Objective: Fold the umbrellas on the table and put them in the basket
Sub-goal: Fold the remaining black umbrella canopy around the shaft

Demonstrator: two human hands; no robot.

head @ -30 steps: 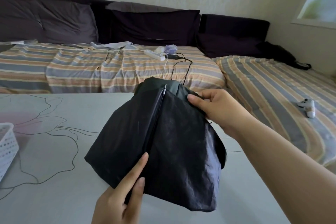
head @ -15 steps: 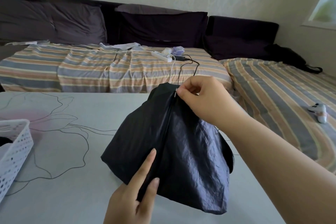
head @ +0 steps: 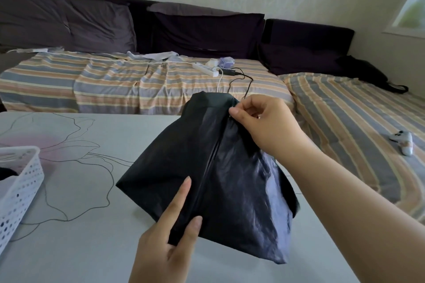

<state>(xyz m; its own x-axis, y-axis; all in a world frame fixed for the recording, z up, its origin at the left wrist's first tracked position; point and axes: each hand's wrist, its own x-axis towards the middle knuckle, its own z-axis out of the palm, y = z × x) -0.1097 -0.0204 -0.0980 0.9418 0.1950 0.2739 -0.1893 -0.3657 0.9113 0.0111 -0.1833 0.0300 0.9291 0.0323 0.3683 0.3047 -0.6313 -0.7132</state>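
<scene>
From the head view, a black umbrella (head: 213, 167) lies on the desk (head: 80, 236) as a loose mound of canopy — its handle and shaft are hidden under the cloth. The right hand (head: 259, 122) pinches a fold near the far top; the left hand (head: 170, 236) holds the near edge, thumb beneath, fingers straight on top. The white basket (head: 20, 181) is cut off at the left edge — dark contents inside are hard to make out

Bare desk (head: 96, 225) surface lies between the white basket (head: 20, 193) at the left edge and the black umbrella (head: 207, 179) at centre. The umbrella's spread canopy blocks the desk's right side.
</scene>
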